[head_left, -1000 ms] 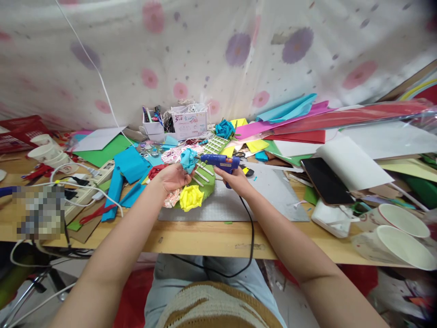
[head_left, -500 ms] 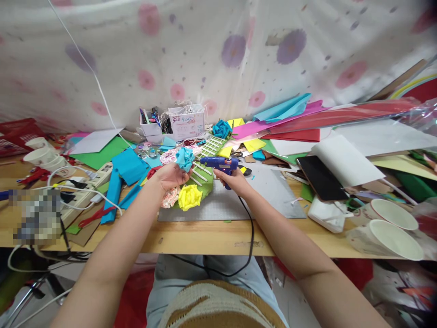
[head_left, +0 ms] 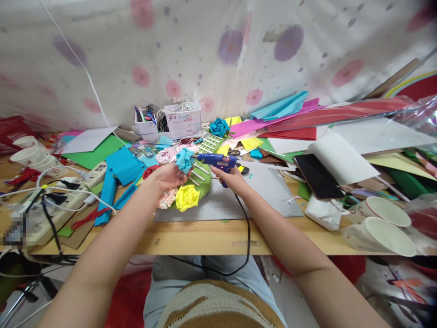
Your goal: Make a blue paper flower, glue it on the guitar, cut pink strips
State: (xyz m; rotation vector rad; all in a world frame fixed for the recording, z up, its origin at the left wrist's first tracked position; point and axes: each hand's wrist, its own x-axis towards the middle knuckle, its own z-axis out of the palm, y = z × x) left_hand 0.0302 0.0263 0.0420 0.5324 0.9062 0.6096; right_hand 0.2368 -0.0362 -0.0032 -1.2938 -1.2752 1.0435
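My left hand (head_left: 168, 176) is closed round a crumpled turquoise paper flower (head_left: 185, 160), held up above the table. My right hand (head_left: 231, 178) grips a blue hot glue gun (head_left: 215, 160) by its handle, and the gun's nozzle points left and meets the flower. The gun's black cord (head_left: 245, 230) runs down over the table edge. Under both hands lies a green craft piece (head_left: 201, 184) with white sticks, a yellow paper flower (head_left: 187, 196) and a pink-white flower (head_left: 167, 198), all on a grey cutting mat (head_left: 259, 196).
Coloured paper sheets (head_left: 290, 119) pile up at the back right. A dark phone (head_left: 316, 170) and paper cups (head_left: 387, 222) lie at the right. A power strip with cables (head_left: 58, 200) and more cups (head_left: 30, 155) are left. A white box (head_left: 182, 119) of supplies stands behind.
The view has drifted slightly, so everything sits a little further left and up. Both hands keep the glue gun's nozzle against the turquoise flower.
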